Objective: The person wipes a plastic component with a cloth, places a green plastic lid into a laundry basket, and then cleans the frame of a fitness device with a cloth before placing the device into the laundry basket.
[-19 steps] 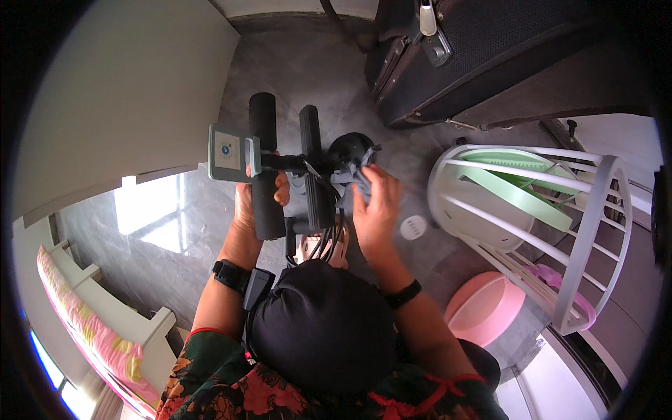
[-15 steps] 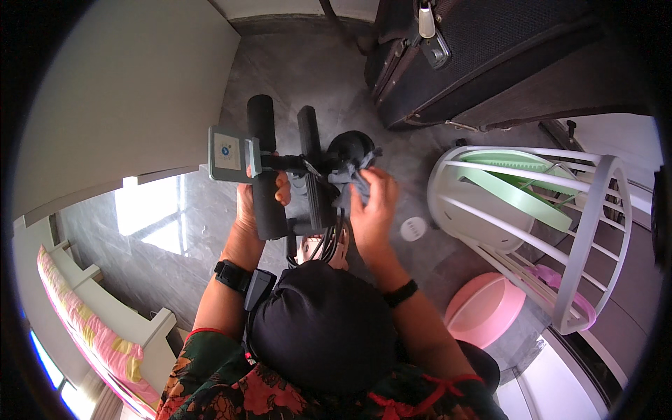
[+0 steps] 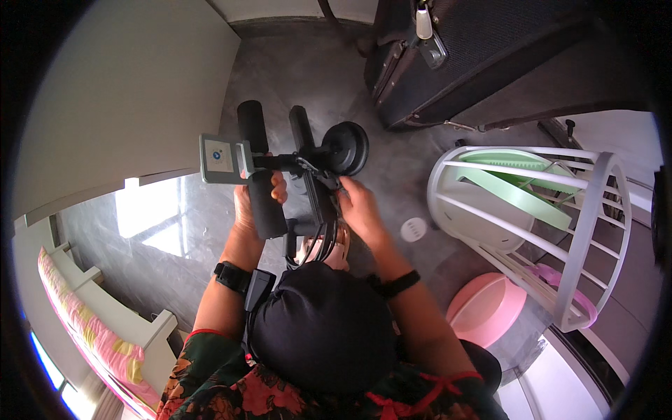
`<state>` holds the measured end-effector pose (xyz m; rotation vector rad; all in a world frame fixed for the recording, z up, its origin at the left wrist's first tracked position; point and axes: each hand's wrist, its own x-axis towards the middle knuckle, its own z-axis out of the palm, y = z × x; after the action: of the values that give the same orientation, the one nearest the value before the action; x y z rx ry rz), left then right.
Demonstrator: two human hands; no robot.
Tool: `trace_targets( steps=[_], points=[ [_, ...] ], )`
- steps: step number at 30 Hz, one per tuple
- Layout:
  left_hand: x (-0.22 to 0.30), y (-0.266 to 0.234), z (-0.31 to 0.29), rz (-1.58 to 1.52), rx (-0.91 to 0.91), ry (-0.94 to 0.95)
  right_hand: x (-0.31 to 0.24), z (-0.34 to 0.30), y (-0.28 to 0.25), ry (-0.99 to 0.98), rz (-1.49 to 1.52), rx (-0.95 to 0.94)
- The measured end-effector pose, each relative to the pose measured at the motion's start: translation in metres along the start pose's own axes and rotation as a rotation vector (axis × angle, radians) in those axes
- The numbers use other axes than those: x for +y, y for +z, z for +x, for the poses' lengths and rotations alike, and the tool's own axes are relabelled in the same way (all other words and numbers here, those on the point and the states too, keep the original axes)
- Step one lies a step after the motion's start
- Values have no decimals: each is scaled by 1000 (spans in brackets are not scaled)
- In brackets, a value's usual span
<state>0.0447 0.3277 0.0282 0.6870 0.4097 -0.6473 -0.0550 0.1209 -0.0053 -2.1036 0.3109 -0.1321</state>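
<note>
A black frame with a foam-covered roller [image 3: 267, 204], a ridged bar [image 3: 313, 168] and a round suction-cup-like disc [image 3: 346, 148] is held up in front of me; it looks like a sit-up bar. At its left end sits a grey plate [image 3: 218, 158] with a pale label. My left hand [image 3: 243, 210] wraps round the roller, fingertips showing on its right side. My right hand [image 3: 360, 213] is closed beside the ridged bar, below the disc. Its fingertips go behind the bar, so what they grip is hidden.
Black cables [image 3: 327, 241] hang near a pink object [image 3: 336, 255] below the frame. To the right stand a white rack [image 3: 588, 238] with a green basin [image 3: 518, 189] and a pink basin [image 3: 490, 308]. A dark suitcase [image 3: 483, 63] is at far right, a pale cabinet [image 3: 133, 98] at left.
My right hand has moved down and left from the disc to the ridged bar. The grey cloth it held no longer shows clearly. The frame has shifted slightly left, and the disc is uncovered.
</note>
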Motion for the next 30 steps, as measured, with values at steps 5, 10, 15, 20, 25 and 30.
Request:
trace_targets(
  steps=[5, 10, 15, 20, 25, 30],
  points=[
    [-2, -8, 2, -70, 78, -18, -44, 8, -48, -84, -104, 177],
    [-8, 6, -4, -30, 46, -37, -66, 23, -37, -173, -362, 193],
    [-15, 21, -4, -33, 59, -72, -63, 22, -19, -113, -487, -47],
    [-12, 23, -8, 80, -65, -79, -65, 15, -40, -120, -304, -10],
    [-15, 27, -8, 64, 93, -101, -61, 10, -75, -19, -322, 270],
    [-16, 32, -10, 82, 94, -151, -66, 36, -81, -103, -449, 375]
  ],
)
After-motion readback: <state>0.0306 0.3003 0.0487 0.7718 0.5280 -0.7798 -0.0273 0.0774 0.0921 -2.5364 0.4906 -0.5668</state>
